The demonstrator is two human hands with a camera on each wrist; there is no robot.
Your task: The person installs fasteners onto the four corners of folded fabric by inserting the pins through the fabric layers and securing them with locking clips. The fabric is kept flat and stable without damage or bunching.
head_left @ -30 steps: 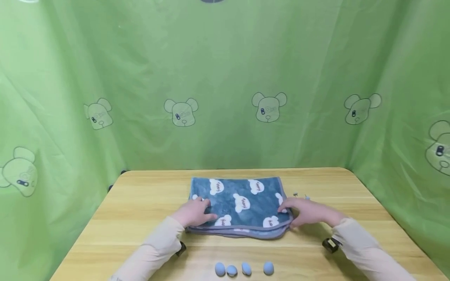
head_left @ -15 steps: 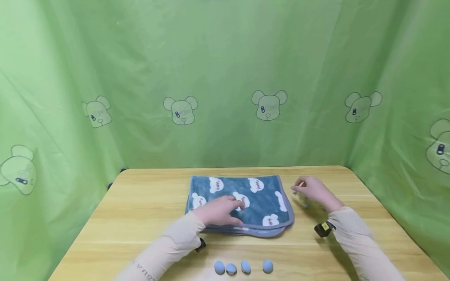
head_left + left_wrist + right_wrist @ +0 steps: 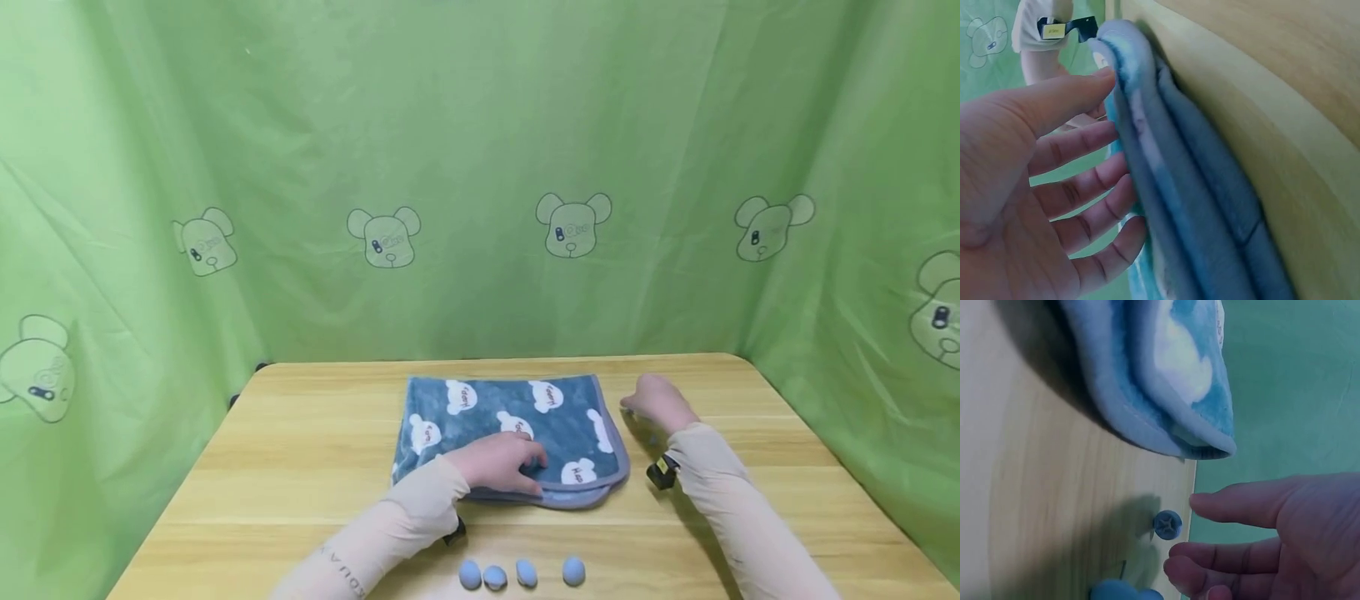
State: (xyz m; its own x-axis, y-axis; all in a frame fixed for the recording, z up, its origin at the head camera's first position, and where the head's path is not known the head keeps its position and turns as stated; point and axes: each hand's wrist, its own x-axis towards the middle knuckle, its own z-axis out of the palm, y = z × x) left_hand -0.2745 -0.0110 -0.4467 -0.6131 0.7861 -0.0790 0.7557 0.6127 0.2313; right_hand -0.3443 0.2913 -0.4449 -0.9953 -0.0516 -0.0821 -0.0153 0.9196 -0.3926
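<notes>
A folded teal blanket (image 3: 480, 417) with white bear heads and a grey-blue border lies on the table. Loosely bent fingers of my left hand (image 3: 498, 461) rest over its near edge, and in the left wrist view the layered border (image 3: 1166, 162) runs right at the fingertips. Past the blanket's right side, my right hand (image 3: 658, 402) reaches low over the wood. Its thumb and fingers are spread apart close to a small round blue piece with a cross-marked face (image 3: 1167, 525). Another blue piece with a thin pin (image 3: 1116, 590) lies nearby.
Several small light-blue rounded caps (image 3: 527, 573) sit in a row near the front of the wooden table (image 3: 300, 442). A green curtain (image 3: 480, 283) with bear prints closes off the back and sides. Each wrist carries a black camera mount (image 3: 662, 472).
My right hand has left the blanket's right edge and moved to the small blue pieces beyond it. The left hand has slid rightward across the blanket.
</notes>
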